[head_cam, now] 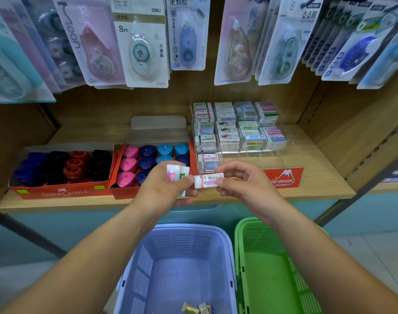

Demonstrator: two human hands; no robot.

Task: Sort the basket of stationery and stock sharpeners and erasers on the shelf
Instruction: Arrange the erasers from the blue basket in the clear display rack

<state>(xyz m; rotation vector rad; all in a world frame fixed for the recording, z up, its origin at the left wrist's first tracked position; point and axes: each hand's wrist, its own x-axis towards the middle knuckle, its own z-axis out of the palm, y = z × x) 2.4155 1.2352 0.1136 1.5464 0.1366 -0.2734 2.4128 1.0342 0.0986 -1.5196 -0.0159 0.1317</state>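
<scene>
My left hand (164,189) holds a small bunch of wrapped erasers (177,174), pink and green labels showing, in front of the shelf edge. My right hand (243,180) pinches one pink-and-white eraser (208,180) by its right end; the left thumb touches its other end. Behind the hands a clear tiered eraser display (238,130) stands on the wooden shelf (306,186). Two red boxes hold sharpeners: dark ones (62,167) on the left, pink and blue ones (148,159) beside them. Below, a purple basket (177,268) holds a few small packets at its bottom.
A green basket (268,268) sits right of the purple one on the floor. Hanging packs of correction tape (141,46) fill the space above the shelf. A red eraser label (284,177) fronts the display. The shelf's right side panel (352,137) stands close by.
</scene>
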